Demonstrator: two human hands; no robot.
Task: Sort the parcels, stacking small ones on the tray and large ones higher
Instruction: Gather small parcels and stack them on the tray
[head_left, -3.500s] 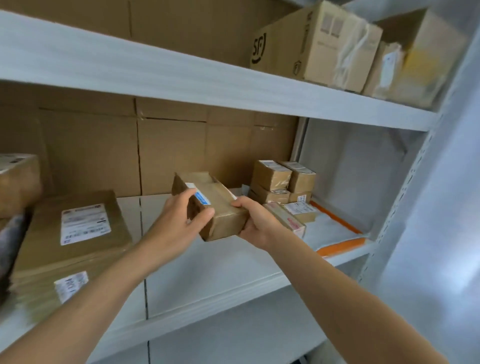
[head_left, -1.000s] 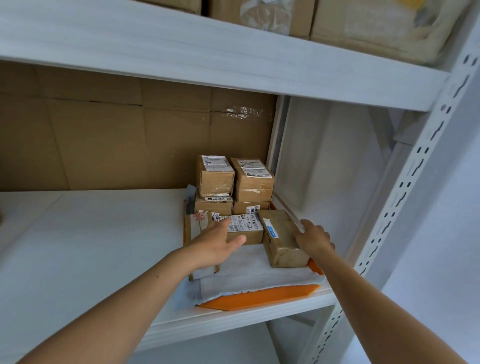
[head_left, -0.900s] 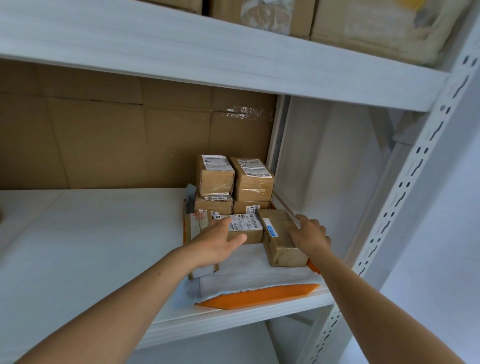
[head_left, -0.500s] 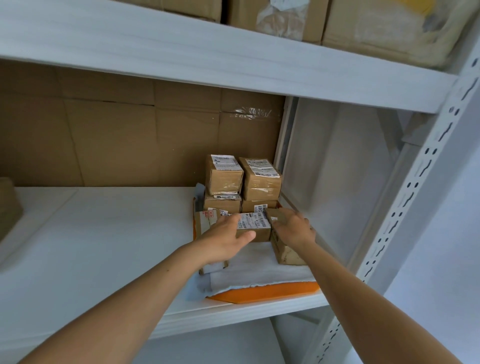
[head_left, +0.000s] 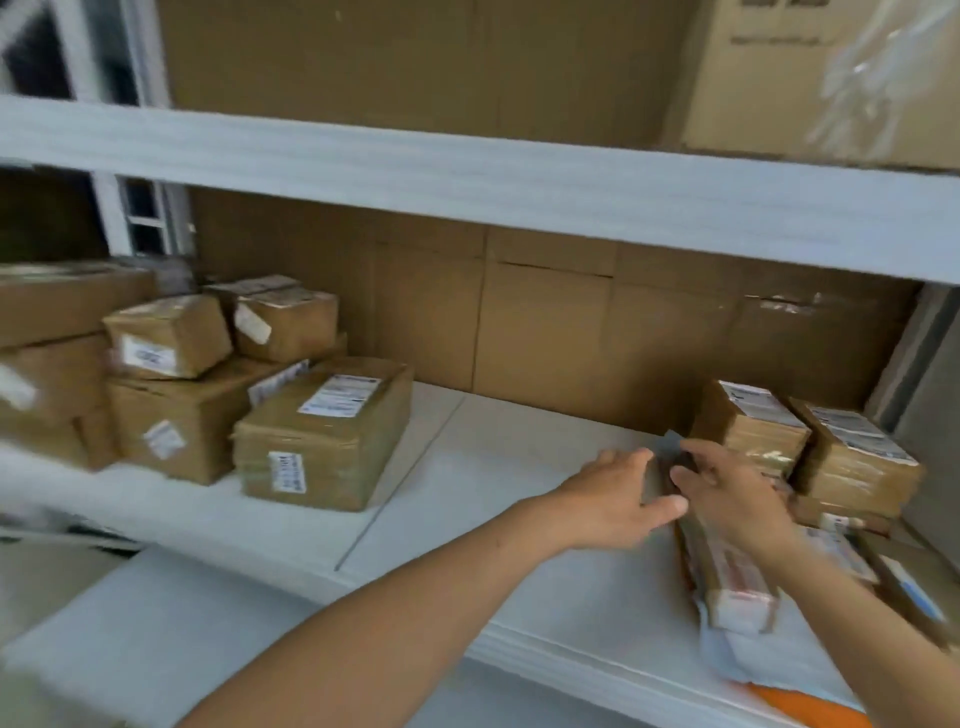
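The orange tray (head_left: 810, 701), lined with white padding (head_left: 769, 654), sits on the middle shelf at the far right. Small brown parcels (head_left: 753, 421) stand stacked at its back, another stack (head_left: 857, 457) beside them. A flat labelled parcel (head_left: 727, 571) lies along the tray's left side, and the blue-labelled parcel (head_left: 914, 587) lies at the right edge. My left hand (head_left: 618, 499) hovers with fingers spread just left of the flat parcel. My right hand (head_left: 727, 499) is over that parcel's far end, fingers apart, holding nothing I can see.
A pile of larger brown parcels (head_left: 322, 441) fills the shelf's left part, more stacked behind (head_left: 171, 338). White shelf surface (head_left: 493, 467) lies between pile and tray. The upper shelf edge (head_left: 467, 176) runs overhead with a big carton (head_left: 810, 78) on it.
My right hand let go of the blue-labelled parcel on the tray and moved left beside my left hand. The view swung left, bringing the pile of larger parcels into sight.
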